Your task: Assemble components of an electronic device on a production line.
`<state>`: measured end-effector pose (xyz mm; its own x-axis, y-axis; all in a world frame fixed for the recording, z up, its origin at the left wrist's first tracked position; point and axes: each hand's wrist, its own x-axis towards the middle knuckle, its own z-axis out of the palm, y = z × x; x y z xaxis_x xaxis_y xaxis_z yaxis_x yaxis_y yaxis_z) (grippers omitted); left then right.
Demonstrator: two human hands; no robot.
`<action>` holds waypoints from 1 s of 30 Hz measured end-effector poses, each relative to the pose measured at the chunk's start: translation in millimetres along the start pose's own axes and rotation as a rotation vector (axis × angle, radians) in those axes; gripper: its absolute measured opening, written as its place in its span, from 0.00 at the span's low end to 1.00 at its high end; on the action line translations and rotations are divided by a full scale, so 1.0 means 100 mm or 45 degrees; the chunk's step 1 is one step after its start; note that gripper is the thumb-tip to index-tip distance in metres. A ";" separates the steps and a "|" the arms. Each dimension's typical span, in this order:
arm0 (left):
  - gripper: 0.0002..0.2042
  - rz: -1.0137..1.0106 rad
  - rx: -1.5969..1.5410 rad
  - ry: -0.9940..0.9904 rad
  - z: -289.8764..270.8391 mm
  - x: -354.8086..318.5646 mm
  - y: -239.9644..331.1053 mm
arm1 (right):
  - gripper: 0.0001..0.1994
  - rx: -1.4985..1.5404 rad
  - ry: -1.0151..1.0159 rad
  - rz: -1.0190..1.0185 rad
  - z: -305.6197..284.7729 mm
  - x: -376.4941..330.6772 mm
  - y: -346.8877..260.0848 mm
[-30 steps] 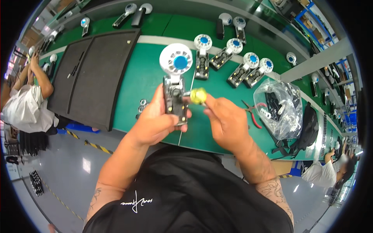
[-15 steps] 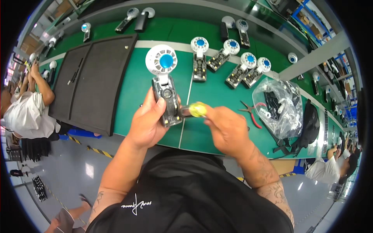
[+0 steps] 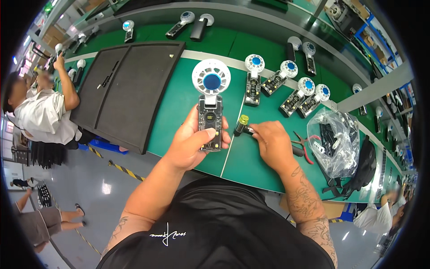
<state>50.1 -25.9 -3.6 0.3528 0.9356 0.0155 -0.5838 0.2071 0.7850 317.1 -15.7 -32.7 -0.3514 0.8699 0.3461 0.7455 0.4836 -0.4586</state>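
My left hand (image 3: 188, 145) is closed around the handle of a handheld fan (image 3: 210, 104), held upright over the green table. The fan has a white round head with a blue centre. Its dark handle shows circuit parts, and a small display on it is lit. My thumb presses on the front of the handle. To the right, my right hand (image 3: 274, 145) grips a small mallet (image 3: 242, 123) with a yellow face and a dark opposite face. The mallet head is low by the table, apart from the fan, and its black grip end sticks out behind my hand.
Several similar fans (image 3: 253, 87) lie beyond my hands. Red-handled pliers (image 3: 306, 150) and a clear plastic bag (image 3: 333, 143) of black and white parts are at right. A dark board (image 3: 130, 89) covers the left of the table (image 3: 179, 96). People work on both sides.
The mallet has moved away from the fan's handle, rightward and down toward the table. The fan has turned more squarely to face me, and its display now shows lit. The whole view has shifted.
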 end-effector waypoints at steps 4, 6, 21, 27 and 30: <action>0.33 -0.026 -0.145 -0.040 -0.04 0.05 -0.03 | 0.12 0.004 0.089 -0.033 0.09 0.01 0.06; 0.32 -0.013 -0.237 -0.046 -0.02 0.08 -0.06 | 0.12 0.024 0.120 0.006 0.10 0.01 0.13; 0.30 -0.068 -0.265 -0.055 -0.06 0.09 -0.04 | 0.13 0.072 0.036 0.129 0.06 0.02 0.05; 0.32 -0.067 -0.175 -0.014 -0.03 0.08 0.01 | 0.12 0.083 0.066 0.114 0.11 -0.03 0.12; 0.32 -0.106 -0.215 -0.030 -0.06 0.05 0.01 | 0.12 0.050 0.108 0.140 0.07 0.00 0.05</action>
<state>46.9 -18.8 -6.5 0.4210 0.9066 -0.0289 -0.6657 0.3304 0.6691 316.5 -12.6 -40.9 -0.2181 0.9073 0.3594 0.7536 0.3906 -0.5287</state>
